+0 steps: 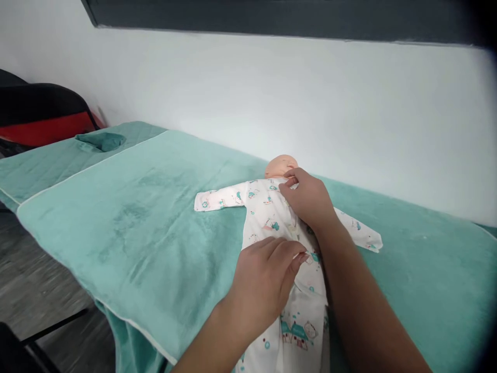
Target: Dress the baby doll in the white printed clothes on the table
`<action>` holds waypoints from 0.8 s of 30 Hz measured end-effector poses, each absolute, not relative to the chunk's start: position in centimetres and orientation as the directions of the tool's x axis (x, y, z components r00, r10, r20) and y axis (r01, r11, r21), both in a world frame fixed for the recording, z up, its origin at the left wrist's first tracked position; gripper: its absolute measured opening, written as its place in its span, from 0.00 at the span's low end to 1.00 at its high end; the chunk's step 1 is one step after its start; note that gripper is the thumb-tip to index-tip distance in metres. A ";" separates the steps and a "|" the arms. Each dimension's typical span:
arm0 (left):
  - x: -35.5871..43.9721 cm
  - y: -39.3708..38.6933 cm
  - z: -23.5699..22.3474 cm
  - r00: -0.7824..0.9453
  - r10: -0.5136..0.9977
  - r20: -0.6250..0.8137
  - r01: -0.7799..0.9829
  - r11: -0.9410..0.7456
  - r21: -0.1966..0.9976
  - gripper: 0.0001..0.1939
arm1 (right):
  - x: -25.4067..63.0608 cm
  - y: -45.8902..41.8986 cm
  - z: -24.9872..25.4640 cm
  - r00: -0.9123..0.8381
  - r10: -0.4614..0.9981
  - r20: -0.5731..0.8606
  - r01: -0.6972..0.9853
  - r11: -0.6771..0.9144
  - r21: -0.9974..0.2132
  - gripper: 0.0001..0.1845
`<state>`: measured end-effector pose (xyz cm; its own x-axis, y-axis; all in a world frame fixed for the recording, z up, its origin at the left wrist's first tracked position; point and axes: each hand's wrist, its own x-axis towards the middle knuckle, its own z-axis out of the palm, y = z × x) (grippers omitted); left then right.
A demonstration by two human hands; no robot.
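Note:
A baby doll [280, 167] lies on its back on a teal towel [140, 228], dressed in a white printed sleepsuit [264, 207] with both sleeves spread sideways. My right hand [308, 199] rests on the doll's chest just below the neck, fingers curled and pinching the collar edge of the sleepsuit. My left hand [266, 274] lies on the doll's belly, its fingertips pressed together on the front opening of the sleepsuit. The doll's legs run toward me and are partly hidden by my forearms.
The towel covers a padded table [427, 269] that runs along a white wall [310, 103]. A folded teal cloth [101, 141] sits at the far left end. A black and red chair [39, 116] stands beyond that end. Grey floor [34, 290] shows at the left.

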<state>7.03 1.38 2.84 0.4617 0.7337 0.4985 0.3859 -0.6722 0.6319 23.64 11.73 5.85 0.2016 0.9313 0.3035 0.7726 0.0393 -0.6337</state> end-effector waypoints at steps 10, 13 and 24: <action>6.2 8.2 7.0 0.247 0.883 0.399 0.269 -0.457 0.847 0.13 | 25.6 11.3 7.1 0.333 0.850 0.408 0.691 0.074 -0.719 0.10; 8.2 13.1 7.2 0.158 0.910 0.382 0.332 -0.414 0.848 0.11 | 26.2 10.9 7.4 0.317 0.903 0.289 0.748 -0.050 -0.662 0.14; 11.2 16.4 6.6 0.349 0.929 0.125 0.427 -0.277 0.861 0.11 | 26.3 11.5 7.1 0.220 0.975 0.012 0.727 -0.156 -0.668 0.13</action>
<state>11.24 16.43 6.62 0.3493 0.9286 0.1253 0.4266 -0.2766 0.8611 26.29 11.52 7.06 0.2203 0.9754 0.0121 0.7273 -0.1560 -0.6684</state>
